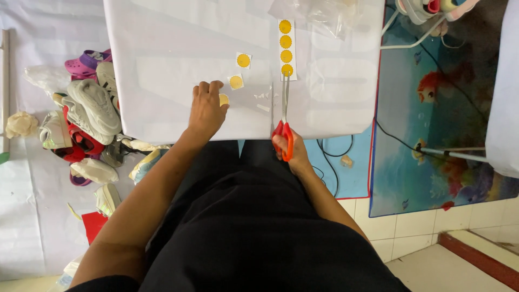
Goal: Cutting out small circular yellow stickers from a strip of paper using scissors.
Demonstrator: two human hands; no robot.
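While seen from the head camera, looking straight down over dark trousers. Left hand (207, 111) flat on the white table (162, 65), fingers curled over a small cut-out yellow sticker (224, 99) at the fingertips, pressing rather than gripping. Right hand (287, 147) at the near table edge, clenched through the orange handles of a pair of scissors (284, 116), blades pointing away and nearly closed, tips touching the lowest disc of a paper strip (285, 47).

Judging by the layout: three stickers already cut free — one under the left fingers, two more squares (236, 81) (244, 60) just beyond that hand. Four yellow discs left joined on the strip beyond the scissor tips. Roughly halfway, then. Small white offcuts (264, 100) lying between the two hands.

Beyond the strip, a crumpled clear plastic bag (319, 13), contents not readable. Left of the left arm, on the floor, a heap of shoes (89, 116) in white, red and pink. Right of the right hand, a blue mat with fish pictures (432, 108) and a black cable (335, 157).
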